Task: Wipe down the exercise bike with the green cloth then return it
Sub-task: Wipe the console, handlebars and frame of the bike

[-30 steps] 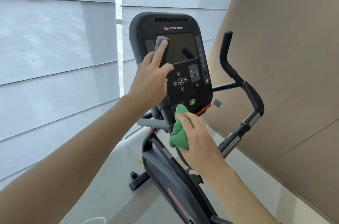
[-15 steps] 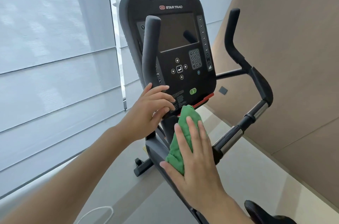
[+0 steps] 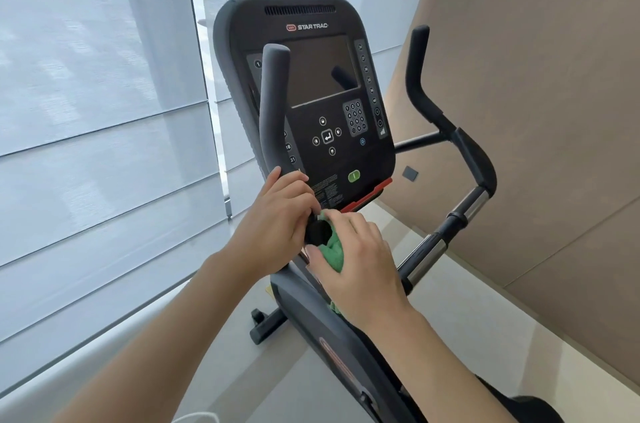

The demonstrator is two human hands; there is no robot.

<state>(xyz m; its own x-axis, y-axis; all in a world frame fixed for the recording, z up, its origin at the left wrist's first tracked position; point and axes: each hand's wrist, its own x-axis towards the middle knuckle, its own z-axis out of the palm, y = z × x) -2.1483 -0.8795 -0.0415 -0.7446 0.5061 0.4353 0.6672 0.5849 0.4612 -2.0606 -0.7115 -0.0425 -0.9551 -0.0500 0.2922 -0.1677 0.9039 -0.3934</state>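
Note:
A black exercise bike with a Star Trac console (image 3: 311, 83) fills the middle of the view. My left hand (image 3: 277, 218) is wrapped around the base of the left handlebar (image 3: 273, 104), just under the console. My right hand (image 3: 360, 267) presses the bunched green cloth (image 3: 334, 249) against the black post below the console, right beside my left hand. Most of the cloth is hidden under my right palm. The right handlebar (image 3: 446, 142) stands free on the right.
White window blinds (image 3: 97, 111) run along the left. A beige wall panel (image 3: 554, 111) rises on the right. The bike frame (image 3: 332, 336) slopes down toward me over a pale floor, with the black saddle (image 3: 526, 408) at the bottom right.
My left hand slid from the top of the left handlebar down to its base. My right hand with the cloth moved in against the post beside it.

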